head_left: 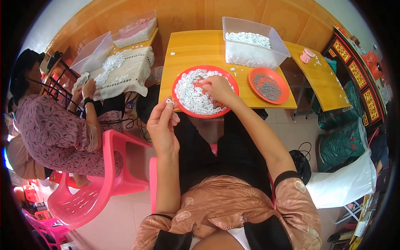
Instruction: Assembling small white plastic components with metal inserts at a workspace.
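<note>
A red round tray full of small white plastic pieces lies at the table's near edge. My right hand reaches into it, fingers bent down among the pieces; whether they grip one is hidden. Left of the tray, my left hand is raised, pinching a small white plastic piece between thumb and fingertips. A thin bit sticks out beside that piece, too small to name. To the right sits an orange-red plate heaped with small grey metal parts.
A clear bin of white pieces stands at the back of the yellow table. At left, another person works at a cloth-covered table. A pink chair stands between us. A pink cup is on the right table.
</note>
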Tool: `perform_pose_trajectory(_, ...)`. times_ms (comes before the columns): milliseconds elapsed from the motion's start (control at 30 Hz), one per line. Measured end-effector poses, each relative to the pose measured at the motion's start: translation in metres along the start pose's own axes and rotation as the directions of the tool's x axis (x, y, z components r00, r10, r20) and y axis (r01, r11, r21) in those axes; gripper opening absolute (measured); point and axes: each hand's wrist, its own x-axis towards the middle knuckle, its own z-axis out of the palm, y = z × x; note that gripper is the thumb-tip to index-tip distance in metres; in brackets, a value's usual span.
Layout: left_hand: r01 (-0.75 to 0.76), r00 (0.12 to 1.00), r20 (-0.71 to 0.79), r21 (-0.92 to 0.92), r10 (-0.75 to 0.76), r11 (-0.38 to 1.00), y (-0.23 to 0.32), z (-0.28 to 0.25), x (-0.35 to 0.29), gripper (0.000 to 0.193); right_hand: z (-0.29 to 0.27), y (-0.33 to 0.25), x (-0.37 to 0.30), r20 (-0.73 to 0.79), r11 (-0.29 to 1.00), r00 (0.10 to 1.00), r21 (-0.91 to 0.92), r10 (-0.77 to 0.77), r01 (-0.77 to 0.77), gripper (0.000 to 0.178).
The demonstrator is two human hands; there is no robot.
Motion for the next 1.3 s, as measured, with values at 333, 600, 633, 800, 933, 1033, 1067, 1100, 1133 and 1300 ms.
perform_pose_trajectory(333, 0.016, 0.999, 0.051, -0.019, -0.015, 1.0, 0.002, -0.002, 0.001, 0.024, 0.026, 0.007, 0.023, 0.129, 0.963, 0.991, -0.261, -0.026, 0.059, 0.016)
perform_pose_trajectory(600, 0.052, 0.996, 0.074, -0.093, -0.046, 0.994, -0.018, 0.0, -0.003, 0.017, -0.02, -0.088, -0.053, -0.098, 0.952, 0.995, 0.305, 0.031, 0.001, 0.016)
perform_pose_trajectory(633, 0.048, 0.996, 0.078, -0.094, -0.041, 0.994, -0.018, 0.003, -0.006, 0.017, -0.028, -0.1, -0.066, -0.104, 0.945, 0.992, 0.327, 0.071, -0.033, 0.017)
perform_pose_trajectory(800, 0.35, 0.92, 0.29, -0.315, -0.262, 0.882, -0.025, 0.008, -0.011, 0.018, -0.023, -0.132, -0.103, -0.32, 0.973, 0.921, -0.012, -0.221, 0.229, 0.01)
perform_pose_trajectory(933, 0.462, 0.86, 0.397, -0.344, -0.32, 0.817, -0.025, 0.012, -0.013, 0.017, -0.021, -0.137, -0.113, -0.229, 0.946, 0.918, -0.119, -0.323, 0.303, 0.009)
perform_pose_trajectory(1033, 0.474, 0.86, 0.384, -0.353, -0.337, 0.806, -0.022, 0.008, -0.011, 0.018, -0.019, -0.137, -0.114, -0.187, 0.932, 0.913, -0.092, -0.362, 0.351, 0.007)
perform_pose_trajectory(1067, 0.483, 0.853, 0.393, -0.344, -0.343, 0.806, -0.021, 0.009, -0.012, 0.018, -0.019, -0.137, -0.114, -0.195, 0.925, 0.904, -0.081, -0.38, 0.371, 0.007)
perform_pose_trajectory(1100, 0.491, 0.846, 0.403, -0.334, -0.349, 0.804, -0.019, 0.01, -0.014, 0.018, -0.019, -0.136, -0.114, -0.187, 0.923, 0.904, -0.073, -0.386, 0.379, 0.007)
perform_pose_trajectory(1133, 0.485, 0.851, 0.396, -0.34, -0.346, 0.806, -0.017, 0.011, -0.014, 0.018, -0.021, -0.134, -0.114, -0.188, 0.935, 0.918, -0.016, -0.35, 0.353, 0.012)
perform_pose_trajectory(1300, 0.56, 0.795, 0.489, -0.363, -0.359, 0.745, -0.011, 0.015, -0.02, 0.018, -0.028, -0.137, -0.114, -0.154, 0.949, 0.968, 0.218, -0.198, 0.229, 0.022)
